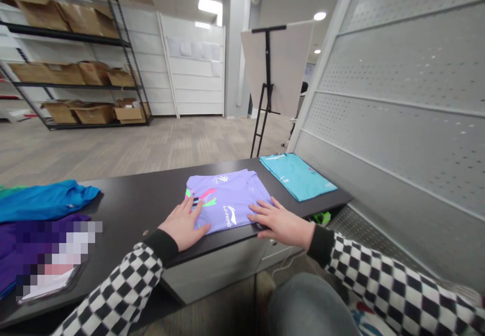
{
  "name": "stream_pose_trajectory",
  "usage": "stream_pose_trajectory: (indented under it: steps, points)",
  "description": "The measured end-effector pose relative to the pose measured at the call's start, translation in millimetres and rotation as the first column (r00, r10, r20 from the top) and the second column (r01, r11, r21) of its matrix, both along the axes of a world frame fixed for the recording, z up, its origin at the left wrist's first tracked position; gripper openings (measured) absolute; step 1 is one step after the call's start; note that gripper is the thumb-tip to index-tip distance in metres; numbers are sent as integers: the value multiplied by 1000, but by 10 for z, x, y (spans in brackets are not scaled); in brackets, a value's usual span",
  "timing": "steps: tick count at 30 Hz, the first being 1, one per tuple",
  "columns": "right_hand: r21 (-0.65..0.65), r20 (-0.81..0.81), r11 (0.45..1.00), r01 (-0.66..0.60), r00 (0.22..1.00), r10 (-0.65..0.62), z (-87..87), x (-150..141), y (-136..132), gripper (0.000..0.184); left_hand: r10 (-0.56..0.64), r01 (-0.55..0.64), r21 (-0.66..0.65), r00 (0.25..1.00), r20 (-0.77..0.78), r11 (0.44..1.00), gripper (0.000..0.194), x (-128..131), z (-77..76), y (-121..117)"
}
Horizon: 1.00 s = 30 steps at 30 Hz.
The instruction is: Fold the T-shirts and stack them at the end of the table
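Note:
A folded lavender T-shirt (239, 190) with white lettering and pink and green marks lies flat on the dark tabletop (136, 199). My left hand (184, 223) rests on its near left side, fingers spread. On the near right edge of the shirt lies my right hand (281, 222), its fingers stretched out flat. Neither hand grips the cloth. Just beyond the right hand is a folded turquoise shirt (299, 176), apart from the lavender one.
Blue (45, 199) and purple garments (15, 242) lie at the table's left end, beside a partly blurred-out flat item (56, 275). A perforated panel (409, 98) borders the right side. Behind stand an easel (267, 73) and a shelf rack (68, 84) of cardboard boxes.

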State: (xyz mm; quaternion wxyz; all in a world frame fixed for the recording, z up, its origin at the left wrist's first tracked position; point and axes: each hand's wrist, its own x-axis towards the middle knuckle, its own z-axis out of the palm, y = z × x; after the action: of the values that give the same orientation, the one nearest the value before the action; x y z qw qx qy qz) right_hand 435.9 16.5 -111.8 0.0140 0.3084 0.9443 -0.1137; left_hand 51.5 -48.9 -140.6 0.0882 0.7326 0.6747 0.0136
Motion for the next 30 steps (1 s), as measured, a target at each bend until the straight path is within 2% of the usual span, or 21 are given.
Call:
stream_pose_trajectory:
  steps: [2,4,6,7,9,11,13,15,18,21,23,25,28,30]
  points:
    - [-4,-22,1000,30,999,-30,-9,171,21,64,4,-5,-28,1000,-25,1000,110,73,86,-199]
    - [-11,-53,997,77,996,-78,-32,322,33,57,-16,13,-66,999,-50,998,104,124,236,-318]
    - [-2,-101,990,144,984,-143,-54,429,58,49,-29,21,-86,995,-92,996,86,157,432,-287]
    - [19,-142,980,200,970,-195,-61,461,81,46,-24,15,-74,992,-122,997,77,173,533,-198]
    - [90,-243,919,383,903,-353,-66,478,153,44,7,-7,-2,985,-170,1000,70,224,704,131]
    - [137,-309,792,594,786,-536,-53,444,253,44,10,3,105,992,-126,994,67,330,793,614]
    - [119,-261,683,721,686,-679,-21,380,365,48,-14,14,156,1000,-2,988,67,513,786,1154]
    - [64,-157,649,758,650,-744,26,305,472,57,-35,27,130,998,60,991,70,758,709,1651]
    - [-22,-53,669,743,668,-743,107,206,615,64,-23,21,62,999,40,998,75,1134,555,2188]
    - [-103,6,710,697,714,-700,172,149,740,67,-8,8,25,1000,12,1000,81,1368,454,2502]
    - [-157,32,720,676,732,-681,202,130,810,68,-15,15,-3,1000,11,1000,75,1427,436,2644]
    - [-213,59,717,664,741,-669,226,107,862,63,-44,45,-48,999,29,998,61,1434,450,2755]
    - [-259,81,728,634,766,-638,251,49,892,44,-113,124,-106,988,102,987,39,1407,497,2847]
    - [-265,46,742,616,777,-628,256,11,884,30,-151,173,-119,973,177,978,34,1377,543,2856]
